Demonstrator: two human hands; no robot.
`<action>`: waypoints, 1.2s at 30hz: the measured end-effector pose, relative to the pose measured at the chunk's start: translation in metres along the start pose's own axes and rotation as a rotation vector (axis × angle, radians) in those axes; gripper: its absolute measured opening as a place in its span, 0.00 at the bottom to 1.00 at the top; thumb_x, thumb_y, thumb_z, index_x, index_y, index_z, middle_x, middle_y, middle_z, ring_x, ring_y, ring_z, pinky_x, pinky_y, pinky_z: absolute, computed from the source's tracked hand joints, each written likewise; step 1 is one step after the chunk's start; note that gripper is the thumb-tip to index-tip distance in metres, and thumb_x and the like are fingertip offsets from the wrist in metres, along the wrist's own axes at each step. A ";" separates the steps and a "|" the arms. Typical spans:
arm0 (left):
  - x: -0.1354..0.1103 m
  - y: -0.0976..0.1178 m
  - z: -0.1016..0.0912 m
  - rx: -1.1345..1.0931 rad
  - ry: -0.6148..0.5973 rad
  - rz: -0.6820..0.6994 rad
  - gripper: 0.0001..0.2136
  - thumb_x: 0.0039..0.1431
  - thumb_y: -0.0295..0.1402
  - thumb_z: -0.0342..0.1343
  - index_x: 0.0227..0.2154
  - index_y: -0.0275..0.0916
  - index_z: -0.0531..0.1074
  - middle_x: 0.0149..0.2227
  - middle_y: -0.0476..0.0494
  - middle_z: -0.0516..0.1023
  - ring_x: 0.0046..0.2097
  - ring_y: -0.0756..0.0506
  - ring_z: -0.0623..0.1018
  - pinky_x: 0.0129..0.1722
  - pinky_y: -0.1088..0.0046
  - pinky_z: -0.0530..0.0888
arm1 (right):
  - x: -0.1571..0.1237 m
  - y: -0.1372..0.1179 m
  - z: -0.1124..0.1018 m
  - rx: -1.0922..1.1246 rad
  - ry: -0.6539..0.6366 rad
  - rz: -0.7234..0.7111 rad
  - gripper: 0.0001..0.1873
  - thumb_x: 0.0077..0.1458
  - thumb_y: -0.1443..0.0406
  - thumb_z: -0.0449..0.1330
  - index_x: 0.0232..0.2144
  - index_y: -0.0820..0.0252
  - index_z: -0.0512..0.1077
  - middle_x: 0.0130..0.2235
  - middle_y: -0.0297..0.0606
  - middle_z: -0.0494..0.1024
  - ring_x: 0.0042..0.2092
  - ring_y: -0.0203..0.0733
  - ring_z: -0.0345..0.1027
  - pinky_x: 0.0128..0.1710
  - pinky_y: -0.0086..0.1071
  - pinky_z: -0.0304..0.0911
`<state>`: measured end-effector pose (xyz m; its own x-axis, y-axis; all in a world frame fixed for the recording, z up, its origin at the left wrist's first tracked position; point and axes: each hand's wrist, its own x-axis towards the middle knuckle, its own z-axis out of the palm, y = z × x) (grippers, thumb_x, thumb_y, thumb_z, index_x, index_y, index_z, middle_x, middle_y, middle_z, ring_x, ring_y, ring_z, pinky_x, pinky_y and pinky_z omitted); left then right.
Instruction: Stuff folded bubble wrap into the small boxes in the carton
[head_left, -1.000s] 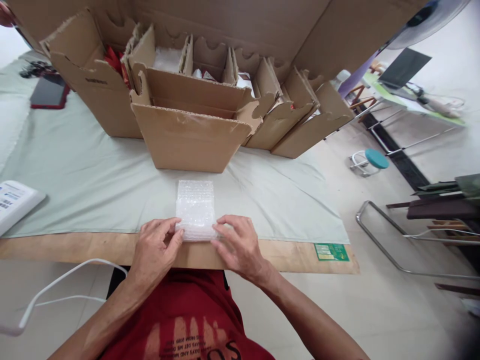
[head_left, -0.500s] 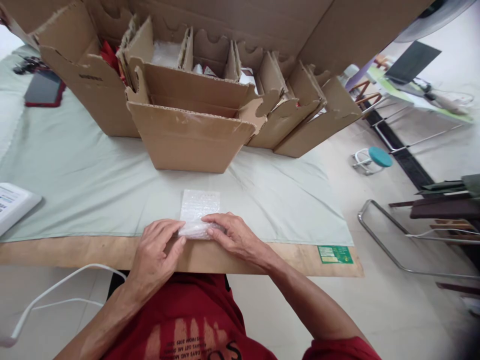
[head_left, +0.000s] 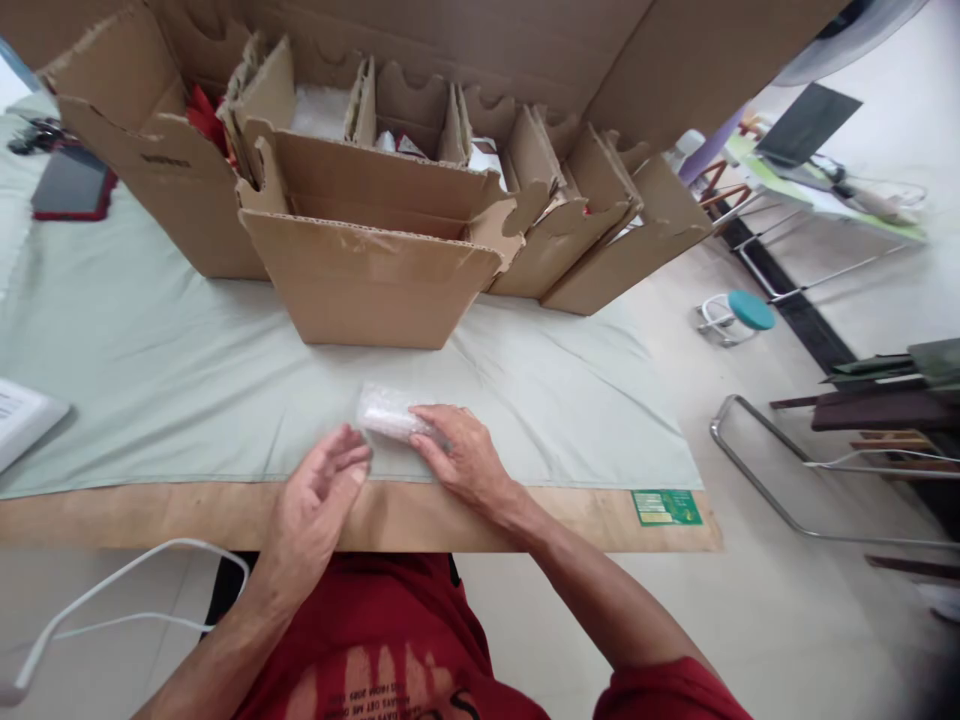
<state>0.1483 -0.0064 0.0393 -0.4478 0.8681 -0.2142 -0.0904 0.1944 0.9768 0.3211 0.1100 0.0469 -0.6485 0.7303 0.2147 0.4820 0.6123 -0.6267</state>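
A small roll of bubble wrap point(head_left: 384, 411) lies on the pale green cloth point(head_left: 187, 370) near the table's front edge. My right hand point(head_left: 457, 456) rests flat on the roll's right end, fingers stretched over it. Just left of the roll and a little nearer me, my left hand point(head_left: 319, 492) hovers with its fingers loosely extended and blurred by motion; nothing is in it.
An open cardboard box point(head_left: 367, 250) stands right behind the roll, with more slotted cardboard boxes point(head_left: 592, 215) behind and beside it. A white device point(head_left: 19, 420) and a white cable point(head_left: 112, 580) are at the left. A green label point(head_left: 666, 506) sits on the wooden table edge.
The flat bubble wrap sheet has been rolled away from me into a short roll. My left hand has come off it; my right hand followed the roll forward.
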 end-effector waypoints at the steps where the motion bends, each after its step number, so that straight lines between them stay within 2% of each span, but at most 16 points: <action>1: -0.003 0.002 0.002 -0.129 -0.060 -0.073 0.27 0.59 0.45 0.62 0.57 0.37 0.70 0.57 0.33 0.77 0.55 0.38 0.80 0.55 0.58 0.77 | -0.001 -0.004 0.001 0.081 -0.003 0.051 0.14 0.67 0.61 0.58 0.52 0.55 0.76 0.49 0.42 0.83 0.49 0.47 0.76 0.51 0.41 0.67; 3: -0.004 0.008 0.008 -0.316 -0.148 -0.173 0.28 0.57 0.44 0.65 0.57 0.36 0.70 0.57 0.33 0.78 0.58 0.37 0.78 0.60 0.58 0.74 | -0.006 -0.013 0.002 0.244 -0.056 0.126 0.14 0.66 0.60 0.59 0.51 0.55 0.76 0.46 0.40 0.84 0.45 0.45 0.77 0.48 0.38 0.68; 6: 0.000 0.013 0.013 -0.399 -0.168 -0.199 0.28 0.56 0.44 0.66 0.57 0.37 0.71 0.55 0.37 0.79 0.59 0.38 0.77 0.61 0.61 0.72 | -0.014 -0.022 0.000 0.387 -0.115 0.142 0.13 0.66 0.58 0.58 0.48 0.56 0.77 0.42 0.38 0.83 0.41 0.43 0.76 0.46 0.37 0.69; 8: 0.001 0.012 0.011 -0.313 -0.158 -0.160 0.26 0.58 0.44 0.65 0.56 0.39 0.72 0.54 0.38 0.80 0.58 0.39 0.78 0.59 0.62 0.74 | -0.016 -0.022 -0.007 0.362 -0.084 0.113 0.16 0.64 0.54 0.61 0.48 0.57 0.77 0.47 0.42 0.81 0.48 0.47 0.75 0.53 0.42 0.66; 10: 0.000 0.010 0.008 -0.151 -0.183 -0.098 0.22 0.61 0.43 0.62 0.55 0.39 0.73 0.55 0.38 0.80 0.57 0.39 0.78 0.58 0.62 0.74 | -0.013 -0.020 -0.018 0.360 -0.082 0.107 0.27 0.59 0.49 0.65 0.54 0.57 0.73 0.55 0.47 0.77 0.55 0.51 0.71 0.57 0.47 0.63; 13: -0.005 0.007 0.006 0.072 -0.264 0.021 0.23 0.65 0.41 0.57 0.60 0.42 0.69 0.57 0.38 0.78 0.56 0.40 0.79 0.57 0.62 0.75 | -0.005 -0.020 -0.035 0.502 -0.223 0.134 0.46 0.51 0.44 0.70 0.65 0.54 0.63 0.64 0.49 0.69 0.57 0.51 0.69 0.58 0.46 0.64; 15: -0.007 0.007 0.008 0.166 -0.300 0.108 0.26 0.67 0.40 0.55 0.66 0.44 0.62 0.57 0.38 0.78 0.54 0.42 0.80 0.54 0.64 0.76 | 0.002 -0.023 -0.042 0.560 -0.303 0.160 0.50 0.47 0.47 0.73 0.67 0.54 0.61 0.63 0.48 0.71 0.57 0.50 0.69 0.58 0.44 0.64; 16: -0.008 0.008 0.009 0.207 -0.305 0.147 0.27 0.68 0.40 0.54 0.67 0.44 0.59 0.56 0.38 0.79 0.52 0.43 0.81 0.52 0.65 0.78 | 0.005 -0.025 -0.044 0.561 -0.318 0.182 0.47 0.48 0.50 0.73 0.66 0.55 0.63 0.60 0.46 0.74 0.56 0.49 0.70 0.57 0.43 0.64; 18: -0.006 0.010 0.012 0.291 -0.301 0.219 0.27 0.69 0.40 0.52 0.68 0.43 0.57 0.51 0.39 0.80 0.47 0.44 0.82 0.47 0.67 0.80 | 0.011 -0.029 -0.047 0.529 -0.324 0.216 0.31 0.53 0.57 0.70 0.58 0.56 0.71 0.50 0.41 0.80 0.49 0.45 0.72 0.51 0.38 0.66; 20: -0.002 0.014 0.012 0.384 -0.296 0.289 0.25 0.70 0.39 0.52 0.67 0.44 0.59 0.48 0.40 0.82 0.44 0.44 0.83 0.44 0.67 0.81 | 0.018 -0.032 -0.052 0.477 -0.347 0.211 0.17 0.56 0.62 0.67 0.48 0.57 0.76 0.42 0.37 0.81 0.42 0.40 0.72 0.44 0.33 0.65; 24: 0.018 0.033 0.010 0.521 -0.321 0.558 0.23 0.68 0.33 0.53 0.65 0.47 0.62 0.48 0.42 0.82 0.46 0.44 0.83 0.46 0.67 0.81 | 0.034 -0.033 -0.072 0.317 -0.430 0.164 0.11 0.56 0.64 0.66 0.42 0.58 0.78 0.36 0.33 0.80 0.35 0.37 0.69 0.35 0.29 0.60; 26: 0.031 0.050 0.008 0.580 -0.256 0.709 0.23 0.66 0.33 0.55 0.63 0.46 0.64 0.52 0.40 0.80 0.52 0.43 0.82 0.50 0.66 0.81 | 0.042 -0.032 -0.089 0.255 -0.443 0.139 0.10 0.56 0.64 0.65 0.41 0.58 0.78 0.35 0.33 0.79 0.35 0.36 0.69 0.34 0.28 0.60; 28: 0.046 0.072 0.007 0.648 -0.106 0.822 0.22 0.66 0.32 0.56 0.62 0.44 0.65 0.60 0.36 0.75 0.59 0.40 0.78 0.55 0.62 0.79 | 0.050 -0.031 -0.109 0.245 -0.447 0.092 0.10 0.56 0.64 0.65 0.41 0.59 0.77 0.35 0.34 0.79 0.36 0.37 0.70 0.34 0.27 0.61; 30: 0.062 0.094 0.007 0.696 0.065 0.903 0.22 0.66 0.30 0.56 0.62 0.43 0.65 0.66 0.33 0.68 0.60 0.39 0.77 0.56 0.60 0.78 | 0.057 -0.030 -0.130 0.268 -0.434 0.029 0.09 0.57 0.64 0.65 0.41 0.59 0.77 0.35 0.34 0.79 0.36 0.36 0.70 0.35 0.27 0.63; 33: 0.085 0.119 0.008 0.738 0.262 0.953 0.25 0.66 0.27 0.55 0.65 0.42 0.62 0.71 0.30 0.60 0.47 0.45 0.83 0.46 0.65 0.80 | 0.068 -0.027 -0.160 0.287 -0.372 -0.060 0.08 0.59 0.62 0.65 0.40 0.59 0.76 0.34 0.34 0.79 0.35 0.36 0.70 0.37 0.28 0.65; 36: 0.106 0.131 0.009 0.825 0.337 0.919 0.25 0.67 0.28 0.54 0.66 0.38 0.61 0.68 0.29 0.64 0.34 0.50 0.81 0.36 0.69 0.78 | 0.077 -0.024 -0.183 0.296 -0.280 -0.100 0.09 0.62 0.59 0.65 0.39 0.58 0.76 0.34 0.35 0.79 0.34 0.36 0.71 0.35 0.29 0.66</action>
<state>0.0967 0.1153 0.1440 -0.2653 0.6986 0.6645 0.8924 -0.0829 0.4435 0.3677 0.2072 0.2152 -0.8383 0.5361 0.0991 0.2449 0.5328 -0.8100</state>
